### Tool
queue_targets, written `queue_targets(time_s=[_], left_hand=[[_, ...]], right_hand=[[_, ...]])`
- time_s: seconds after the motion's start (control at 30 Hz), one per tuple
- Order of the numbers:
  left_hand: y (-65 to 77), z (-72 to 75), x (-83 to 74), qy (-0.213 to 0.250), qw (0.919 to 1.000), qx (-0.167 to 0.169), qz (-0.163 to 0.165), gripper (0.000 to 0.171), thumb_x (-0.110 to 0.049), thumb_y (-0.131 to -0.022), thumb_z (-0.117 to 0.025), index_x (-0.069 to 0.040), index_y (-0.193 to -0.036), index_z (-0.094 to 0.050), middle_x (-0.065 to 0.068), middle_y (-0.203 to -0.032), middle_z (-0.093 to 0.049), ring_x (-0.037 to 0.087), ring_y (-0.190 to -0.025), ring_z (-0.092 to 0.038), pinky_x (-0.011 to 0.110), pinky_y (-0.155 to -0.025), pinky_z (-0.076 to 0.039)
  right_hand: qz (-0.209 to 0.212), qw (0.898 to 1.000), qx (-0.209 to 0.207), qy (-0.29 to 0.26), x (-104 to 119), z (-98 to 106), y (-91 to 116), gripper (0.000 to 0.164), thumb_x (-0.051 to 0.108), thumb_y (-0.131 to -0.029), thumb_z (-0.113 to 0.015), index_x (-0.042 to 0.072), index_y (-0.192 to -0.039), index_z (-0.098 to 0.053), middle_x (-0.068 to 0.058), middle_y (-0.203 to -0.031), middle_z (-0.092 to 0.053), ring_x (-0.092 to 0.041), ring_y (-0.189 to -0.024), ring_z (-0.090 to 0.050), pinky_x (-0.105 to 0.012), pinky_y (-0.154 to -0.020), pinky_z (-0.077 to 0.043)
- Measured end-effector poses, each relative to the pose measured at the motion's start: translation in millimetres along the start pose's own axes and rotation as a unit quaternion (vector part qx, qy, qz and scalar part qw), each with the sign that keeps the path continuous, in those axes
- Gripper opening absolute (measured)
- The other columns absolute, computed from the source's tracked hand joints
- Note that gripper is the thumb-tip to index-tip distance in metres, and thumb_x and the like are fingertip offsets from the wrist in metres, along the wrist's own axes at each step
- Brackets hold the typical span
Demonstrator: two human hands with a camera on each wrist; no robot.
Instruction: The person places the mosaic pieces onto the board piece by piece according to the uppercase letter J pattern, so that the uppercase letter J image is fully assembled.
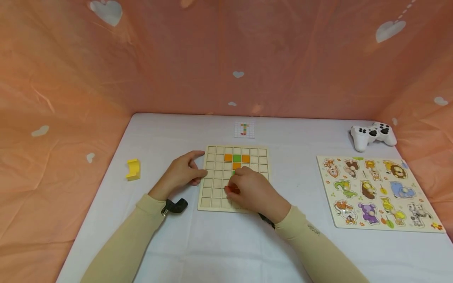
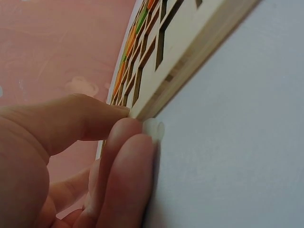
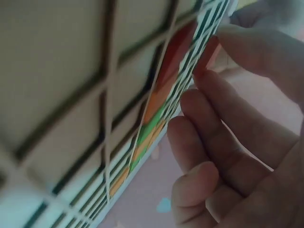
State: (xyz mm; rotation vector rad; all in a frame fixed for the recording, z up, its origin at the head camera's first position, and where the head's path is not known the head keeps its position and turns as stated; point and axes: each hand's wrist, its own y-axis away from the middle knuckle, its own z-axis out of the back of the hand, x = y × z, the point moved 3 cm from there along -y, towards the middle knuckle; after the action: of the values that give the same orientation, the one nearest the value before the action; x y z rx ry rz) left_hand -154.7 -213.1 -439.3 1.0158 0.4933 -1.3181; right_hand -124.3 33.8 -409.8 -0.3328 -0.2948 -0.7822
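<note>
A pale wooden grid board (image 1: 213,182) lies on the table, with orange tiles (image 1: 228,158) and a green tile (image 1: 237,158) across its upper part and more running downward. My left hand (image 1: 182,169) is at the board's left side; its index finger and thumb are apart, tips at the edge. In the left wrist view the thumb (image 2: 90,116) meets the board's rim. Over the lower middle of the board, my right hand (image 1: 252,189) pinches a small red tile (image 3: 207,56) between thumb and index finger. Another red tile (image 3: 176,59) sits in the grid beside it.
Behind the board lies a small card (image 1: 244,129) printed with a coloured J. A yellow block (image 1: 133,169) stands at the left. On the right are an animal puzzle board (image 1: 380,192) and a white game controller (image 1: 373,135). A pink-orange cloth (image 1: 226,59) hangs behind the table.
</note>
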Motion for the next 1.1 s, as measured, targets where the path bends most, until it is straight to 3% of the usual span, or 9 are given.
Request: queue_targets(time_s=[0.23, 1.1], left_hand=[[1.4, -0.5, -1.1, 0.004, 1.0, 0.002, 0.002, 0.076, -0.02, -0.092, -0.084, -0.023, -0.16, -0.05, 0.01, -0.09, -0.066, 0.017, -0.068, -0.072, 0.03, -0.066, -0.064], [6.6, 3.2, 0.2, -0.002, 1.0, 0.001, -0.001, 0.076, -0.022, -0.092, -0.084, -0.022, -0.16, -0.049, 0.009, -0.09, -0.065, 0.017, -0.068, -0.072, 0.03, -0.066, -0.064]], right_hand=[[-0.002, 1.0, 0.011, 0.005, 5.4, -5.4, -1.1, 0.02, 0.024, -0.096, -0.079, 0.019, -0.078, -0.073, 0.01, -0.077, -0.054, -0.009, -0.081, -0.052, -0.02, -0.062, -0.045], [-0.01, 0.999, 0.031, 0.003, 10.1, -7.9, -1.9, 0.013, 0.021, -0.093, -0.083, 0.018, -0.082, -0.076, 0.007, -0.08, -0.055, -0.012, -0.084, -0.051, -0.023, -0.064, -0.045]])
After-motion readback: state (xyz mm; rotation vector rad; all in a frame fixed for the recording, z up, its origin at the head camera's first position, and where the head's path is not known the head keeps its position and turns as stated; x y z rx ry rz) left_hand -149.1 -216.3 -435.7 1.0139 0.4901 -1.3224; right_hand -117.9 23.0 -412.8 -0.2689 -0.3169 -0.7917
